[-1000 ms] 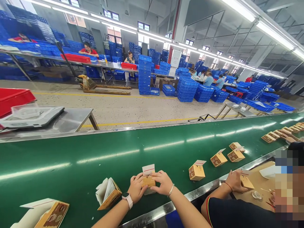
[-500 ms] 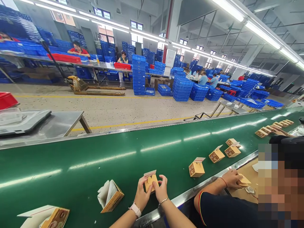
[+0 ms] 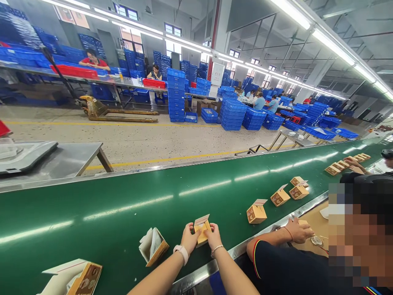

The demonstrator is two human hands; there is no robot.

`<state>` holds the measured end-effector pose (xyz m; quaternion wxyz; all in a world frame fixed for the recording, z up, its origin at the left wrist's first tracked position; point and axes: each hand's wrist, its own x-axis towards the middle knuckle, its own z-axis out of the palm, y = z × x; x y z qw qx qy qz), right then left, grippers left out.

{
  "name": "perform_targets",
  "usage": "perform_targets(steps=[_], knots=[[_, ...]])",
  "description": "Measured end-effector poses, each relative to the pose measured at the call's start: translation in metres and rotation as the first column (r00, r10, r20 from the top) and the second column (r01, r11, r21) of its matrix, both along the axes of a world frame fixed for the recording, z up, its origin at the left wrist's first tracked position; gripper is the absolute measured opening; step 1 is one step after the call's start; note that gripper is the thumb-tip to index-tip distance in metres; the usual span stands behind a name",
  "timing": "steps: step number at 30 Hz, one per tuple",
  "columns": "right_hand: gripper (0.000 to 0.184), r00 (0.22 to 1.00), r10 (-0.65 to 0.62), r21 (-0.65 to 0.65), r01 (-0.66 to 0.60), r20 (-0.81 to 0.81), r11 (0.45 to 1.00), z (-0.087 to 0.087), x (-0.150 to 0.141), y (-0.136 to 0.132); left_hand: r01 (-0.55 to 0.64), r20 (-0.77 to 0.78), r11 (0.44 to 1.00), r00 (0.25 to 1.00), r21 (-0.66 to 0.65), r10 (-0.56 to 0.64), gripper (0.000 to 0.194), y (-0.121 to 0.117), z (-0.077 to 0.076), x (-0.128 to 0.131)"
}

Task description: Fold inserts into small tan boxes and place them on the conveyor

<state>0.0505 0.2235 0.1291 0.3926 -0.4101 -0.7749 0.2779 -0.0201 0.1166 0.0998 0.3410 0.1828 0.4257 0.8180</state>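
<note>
Green conveyor belt (image 3: 101, 217), cardboard box (image 3: 202, 232), blue crates (image 3: 176, 96) beyond

A green conveyor belt (image 3: 123, 217) runs across the view, with a steel table (image 3: 61, 157) just beyond its far edge. Past that, a yellow pallet jack (image 3: 98, 110) stands on the speckled floor (image 3: 138, 139) near a tall stack of blue crates (image 3: 176, 96). A co-worker in red (image 3: 93, 59) sits at a long table (image 3: 129, 84) behind a red tray (image 3: 73, 72). Another co-worker in a dark shirt (image 3: 285, 266) sits at the belt's near side.
</note>
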Motion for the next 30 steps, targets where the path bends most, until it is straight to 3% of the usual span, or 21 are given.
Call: perform_targets(steps=[2,5,7,8,9,11,13,15,17,19,23,26,29,30], knots=[[0.051,0.998,-0.06,0.02,0.059,0.001,0.998,0.008,0.005,-0.003,0.059,-0.047,0.998,0.997,0.014,-0.058,0.046,-0.016,-0.006,0.009],[0.064,0.988,-0.147,0.123,0.151,-0.042,0.981,0.017,0.022,-0.019,0.319,-0.172,0.947,0.935,0.033,-0.309,0.037,-0.053,-0.033,0.024],[0.067,0.989,-0.112,0.306,0.137,-0.099,0.942,0.013,0.037,-0.034,0.467,-0.234,0.884,0.859,-0.01,-0.456,0.032,-0.081,-0.062,0.028],[0.065,0.992,-0.041,0.46,0.092,-0.119,0.883,0.008,0.044,-0.042,0.478,-0.244,0.877,0.847,-0.038,-0.472,0.031,-0.094,-0.078,0.026],[0.061,0.994,0.045,0.594,0.02,-0.096,0.804,0.001,0.05,-0.051,0.438,-0.242,0.897,0.865,-0.067,-0.44,0.033,-0.105,-0.093,0.022],[0.042,0.967,0.239,0.733,-0.227,0.09,0.641,-0.017,0.057,-0.068,0.23,-0.223,0.966,0.942,-0.117,-0.251,0.043,-0.12,-0.117,0.005],[0.027,0.848,0.394,0.669,-0.524,0.353,0.527,-0.035,0.054,-0.083,-0.004,-0.207,0.991,0.978,-0.134,-0.025,0.053,-0.126,-0.128,-0.018],[0.032,0.734,0.47,0.561,-0.679,0.49,0.474,-0.045,0.041,-0.092,-0.131,-0.262,0.986,0.96,-0.104,0.1,0.077,-0.124,-0.126,-0.042],[0.052,0.751,0.462,0.524,-0.66,0.472,0.538,-0.045,0.02,-0.096,-0.164,-0.387,0.985,0.913,-0.057,0.13,0.105,-0.117,-0.118,-0.061],[0.072,0.752,0.467,0.423,-0.652,0.466,0.629,-0.035,-0.002,-0.095,-0.15,-0.539,0.988,0.835,-0.029,0.111,0.115,-0.109,-0.108,-0.071],[0.1,0.535,0.566,0.086,-0.77,0.627,0.632,-0.01,-0.026,-0.092,-0.156,-0.722,0.987,0.688,-0.045,0.076,0.108,-0.097,-0.096,-0.079],[0.103,0.559,0.581,0.018,-0.73,0.592,0.683,0.0,-0.031,-0.087,-0.169,-0.745,0.984,0.664,-0.061,0.067,0.102,-0.089,-0.09,-0.077],[0.095,0.528,0.708,-0.174,-0.731,0.468,0.66,0.009,-0.035,-0.076,-0.22,-0.74,0.972,0.667,-0.077,0.092,0.098,-0.084,-0.086,-0.069],[0.089,0.549,0.721,-0.193,-0.723,0.423,0.664,0.012,-0.036,-0.071,-0.246,-0.735,0.965,0.67,-0.088,0.104,0.096,-0.083,-0.086,-0.064]])
